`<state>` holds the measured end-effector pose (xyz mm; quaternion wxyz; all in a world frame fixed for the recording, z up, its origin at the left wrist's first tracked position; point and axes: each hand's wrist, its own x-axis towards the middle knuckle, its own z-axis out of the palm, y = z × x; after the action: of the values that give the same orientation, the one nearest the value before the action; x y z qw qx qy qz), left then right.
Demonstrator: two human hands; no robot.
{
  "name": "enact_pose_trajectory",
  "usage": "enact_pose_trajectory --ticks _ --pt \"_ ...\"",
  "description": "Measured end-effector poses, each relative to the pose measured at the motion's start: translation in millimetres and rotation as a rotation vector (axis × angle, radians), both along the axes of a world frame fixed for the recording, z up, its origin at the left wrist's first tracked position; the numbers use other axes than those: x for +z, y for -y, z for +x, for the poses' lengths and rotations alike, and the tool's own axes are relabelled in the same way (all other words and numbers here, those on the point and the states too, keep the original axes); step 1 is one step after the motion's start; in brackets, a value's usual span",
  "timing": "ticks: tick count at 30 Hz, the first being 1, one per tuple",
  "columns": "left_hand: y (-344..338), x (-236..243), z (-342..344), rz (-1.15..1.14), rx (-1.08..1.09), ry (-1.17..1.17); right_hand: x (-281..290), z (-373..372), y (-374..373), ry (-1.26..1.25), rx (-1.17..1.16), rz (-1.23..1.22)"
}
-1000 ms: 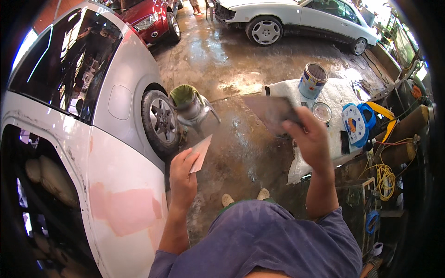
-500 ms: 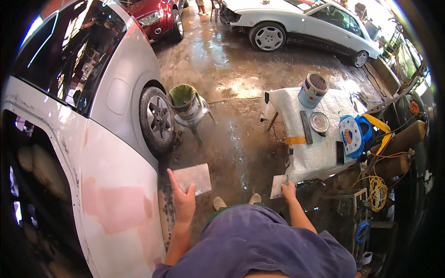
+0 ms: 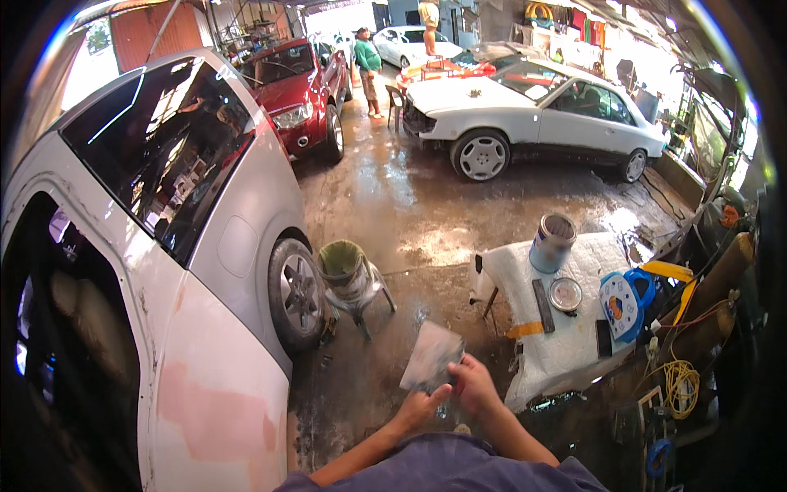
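Observation:
My left hand point(image 3: 420, 411) and my right hand point(image 3: 475, 385) are close together in front of my body. Both are closed at the lower edge of a flat, greyish-pink smeared putty plate point(image 3: 431, 351). The smaller putty spreader seen earlier in my right hand overlaps the plate or is hidden by the fingers; its outline cannot be made out. To the left stands a white car body panel point(image 3: 176, 328) with a pink filler patch point(image 3: 215, 414) on it.
A white-covered table point(image 3: 533, 377) at the right carries a blue can point(image 3: 551, 246), a round lid point(image 3: 565, 295), a dark bar point(image 3: 543, 305) and a blue-white case point(image 3: 620, 307). A bucket point(image 3: 343, 261) rests on a stand beside the wheel point(image 3: 297, 295). A person point(image 3: 368, 61) stands far off.
My hands, apart before with a plate in the left and a smaller spreader in the right, have come together at the middle. The view has tilted up, showing more of the garage.

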<state>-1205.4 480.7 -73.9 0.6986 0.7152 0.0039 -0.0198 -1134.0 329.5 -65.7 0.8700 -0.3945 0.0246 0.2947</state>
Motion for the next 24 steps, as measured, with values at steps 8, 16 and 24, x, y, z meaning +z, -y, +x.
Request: enact_pose_trajectory --ticks 8,16,24 --pt "-37.9 -22.0 -11.5 -0.201 0.544 -0.014 144.8 79.2 -13.3 1.022 -0.029 -1.046" --pt "-23.3 -22.7 -45.6 -0.142 0.565 -0.167 444.4 244.1 -91.6 1.484 -0.316 -1.439" --pt "-49.3 -27.3 -76.9 -0.119 0.617 -0.231 327.0 200.6 -93.5 1.527 -0.223 -1.145"
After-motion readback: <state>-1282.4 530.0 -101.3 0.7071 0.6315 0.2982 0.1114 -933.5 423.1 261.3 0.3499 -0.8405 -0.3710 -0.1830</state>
